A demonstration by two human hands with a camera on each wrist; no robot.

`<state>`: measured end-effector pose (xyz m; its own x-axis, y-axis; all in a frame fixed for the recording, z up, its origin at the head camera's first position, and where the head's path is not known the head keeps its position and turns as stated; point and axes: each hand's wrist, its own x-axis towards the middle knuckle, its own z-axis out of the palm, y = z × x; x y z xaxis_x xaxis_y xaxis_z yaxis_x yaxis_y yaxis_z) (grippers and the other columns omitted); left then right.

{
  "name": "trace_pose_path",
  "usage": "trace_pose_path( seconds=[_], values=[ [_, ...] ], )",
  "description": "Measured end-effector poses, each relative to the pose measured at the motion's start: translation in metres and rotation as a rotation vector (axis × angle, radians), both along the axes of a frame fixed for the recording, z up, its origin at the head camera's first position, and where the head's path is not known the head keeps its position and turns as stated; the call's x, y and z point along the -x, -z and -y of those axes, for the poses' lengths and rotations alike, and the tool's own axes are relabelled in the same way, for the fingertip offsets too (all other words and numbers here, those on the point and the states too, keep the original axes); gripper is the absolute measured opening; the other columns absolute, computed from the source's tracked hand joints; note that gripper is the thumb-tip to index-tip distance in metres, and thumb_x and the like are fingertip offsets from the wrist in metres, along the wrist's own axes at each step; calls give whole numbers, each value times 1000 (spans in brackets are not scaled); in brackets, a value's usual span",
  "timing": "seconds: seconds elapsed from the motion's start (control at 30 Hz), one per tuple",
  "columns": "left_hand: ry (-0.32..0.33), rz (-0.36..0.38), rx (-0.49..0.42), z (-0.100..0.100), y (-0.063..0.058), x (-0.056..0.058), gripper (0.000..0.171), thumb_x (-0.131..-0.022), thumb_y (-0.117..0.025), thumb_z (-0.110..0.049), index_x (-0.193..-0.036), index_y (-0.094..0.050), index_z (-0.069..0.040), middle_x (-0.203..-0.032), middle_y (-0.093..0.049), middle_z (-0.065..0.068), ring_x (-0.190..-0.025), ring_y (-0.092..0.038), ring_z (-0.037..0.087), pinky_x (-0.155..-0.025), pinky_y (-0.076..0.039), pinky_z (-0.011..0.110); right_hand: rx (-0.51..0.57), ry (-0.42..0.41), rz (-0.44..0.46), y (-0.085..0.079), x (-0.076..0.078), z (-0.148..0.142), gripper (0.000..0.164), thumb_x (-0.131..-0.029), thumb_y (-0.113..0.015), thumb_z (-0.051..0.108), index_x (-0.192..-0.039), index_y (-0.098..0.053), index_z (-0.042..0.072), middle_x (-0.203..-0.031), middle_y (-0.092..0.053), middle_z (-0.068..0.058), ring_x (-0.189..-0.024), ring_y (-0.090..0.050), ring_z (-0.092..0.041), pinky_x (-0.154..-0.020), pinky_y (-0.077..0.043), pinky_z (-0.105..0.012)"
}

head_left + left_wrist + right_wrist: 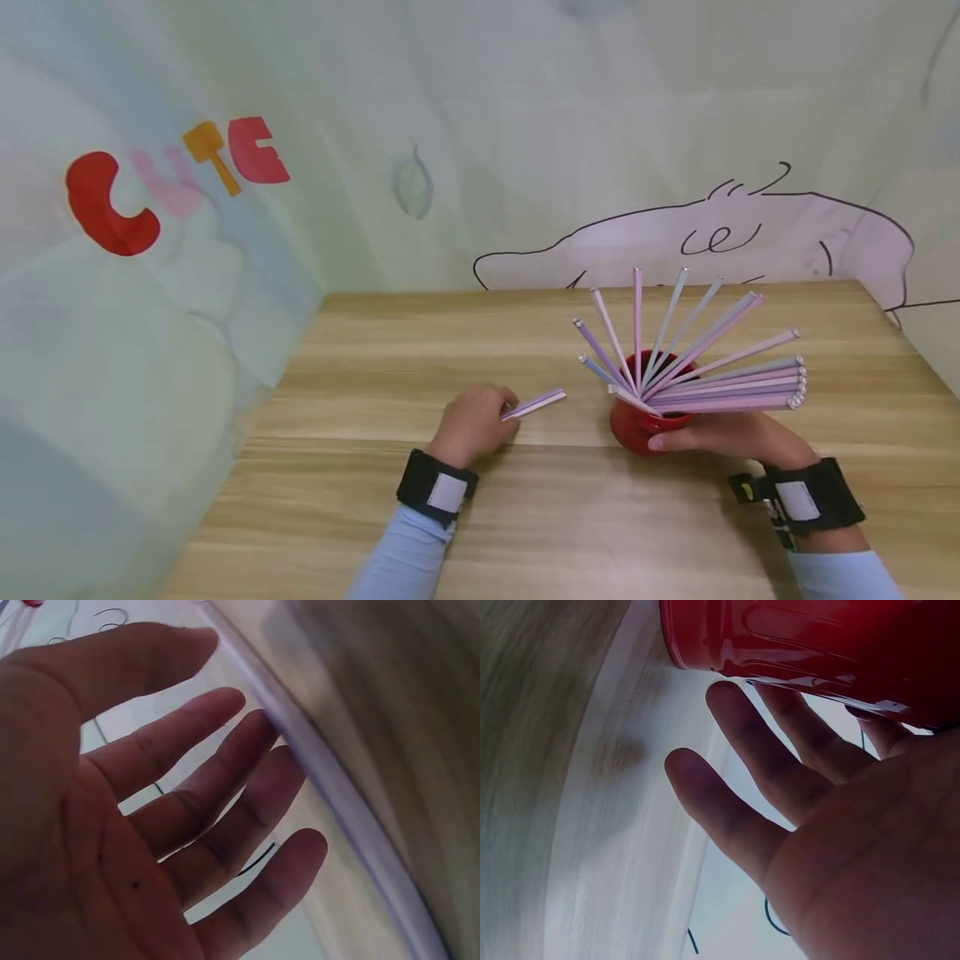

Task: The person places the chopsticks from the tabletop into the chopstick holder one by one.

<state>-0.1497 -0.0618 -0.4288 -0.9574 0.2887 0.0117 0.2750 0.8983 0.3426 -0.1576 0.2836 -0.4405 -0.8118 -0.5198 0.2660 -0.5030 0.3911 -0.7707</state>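
In the head view my left hand [474, 421] is low over the table, its fingertips at thin purple and white sticks [542, 402] that lie there. The left wrist view shows its fingers loosely bent, a wide gap between thumb and fingers, and a pale lavender strip [330, 780], apparently a stick, along the fingertips. My right hand [738, 437] grips a red cup [633, 427] from the right, thumb on its near side and other fingers behind it. Many pastel sticks [720, 342] fan out of the upright cup. Their exact kind is unclear.
The wooden table [360, 358] reaches back to a printed cloth backdrop [510, 125] with coloured letters on the left. Black straps [821, 496] with small devices circle both wrists. The stick ends spread well past the cup's rim on both sides.
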Motion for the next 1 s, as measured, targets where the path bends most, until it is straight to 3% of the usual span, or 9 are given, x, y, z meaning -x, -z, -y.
trace_pose_path(
  seconds=[0.17, 0.27, 0.4, 0.5, 0.63, 0.73, 1.0],
  values=[
    [-3, -63, 55, -8, 3, 6, 17, -82, -75, -10, -99, -77, -13, -85, -66, -1, -76, -60, 16, -60, -50, 33, 11, 1, -130, -3, 2, -3, 83, -65, -96, 13, -136, -53, 8, -123, -63, -1, -110, -57, -7, -96, -38, -10],
    [-3, -54, 65, -11, 6, 4, 18, -81, -75, -8, -98, -77, -14, -86, -66, -1, -77, -61, 15, -60, -50, 32, 20, -1, -178, 2, -3, -6, 85, -62, -97, 9, -135, -54, 6, -122, -64, -1, -111, -56, -3, -95, -38, -9],
    [-20, -25, 73, -7, 12, -6, 15, -79, -76, -7, -92, -77, -15, -82, -64, -4, -74, -58, 12, -59, -49, 29, 49, -42, -134, 11, -8, -2, 84, -64, -94, 3, -136, -51, 2, -122, -64, 2, -110, -56, -1, -90, -45, -12],
    [-42, -50, 65, 1, 11, -9, 13, -78, -76, -6, -87, -75, -15, -79, -61, -5, -73, -56, 11, -59, -48, 28, 88, -73, -117, 12, -2, 5, 84, -64, -92, -1, -137, -50, 2, -123, -64, 2, -110, -56, -2, -90, -45, -12],
    [-31, -57, 46, -3, 13, -11, 14, -77, -76, -5, -84, -74, -16, -77, -59, -6, -71, -55, 11, -60, -47, 28, 99, -59, -129, 14, -5, 0, 84, -63, -93, -1, -136, -52, 2, -122, -65, -3, -110, -58, -3, -94, -41, -10],
    [-22, -44, 36, -3, 13, -11, 15, -77, -76, -3, -85, -73, -16, -77, -59, -7, -71, -55, 10, -60, -47, 27, 54, -30, -108, 12, -9, -4, 80, -66, -93, 2, -135, -52, 2, -122, -65, -2, -106, -58, -1, -87, -46, -13],
    [-1, -40, 0, 2, 11, -10, 15, -79, -75, -1, -88, -73, -13, -77, -59, -6, -73, -56, 11, -65, -49, 29, -23, -37, -203, 6, -6, -8, 77, -65, -95, 9, -131, -55, 5, -120, -65, -5, -107, -58, -1, -88, -48, -14]
  ],
)
